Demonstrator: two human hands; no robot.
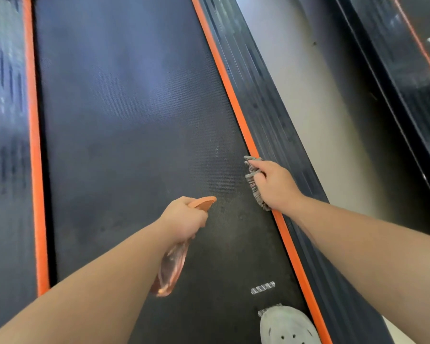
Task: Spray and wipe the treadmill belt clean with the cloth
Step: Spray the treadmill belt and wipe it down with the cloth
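Dark textured rubber treadmill belt (134, 135): runs lengthwise between orange plastic edge strips (236, 100), faint specks near its right edge. Grey ribbed microfibre cloth (255, 187): pressed at belt's right margin under right hand (274, 186), fingers closed over it, likely to wipe the edge. Translucent orange plastic spray bottle (170, 266): clamped in left hand (184, 219), nozzle aimed forward over belt. Pale perforated shoe (287, 326): standing on belt.

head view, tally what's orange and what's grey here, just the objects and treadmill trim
orange: 3 - spray bottle, left trim strip, right trim strip
grey: 2 - cloth under the right hand, shoe on the belt
total: 5
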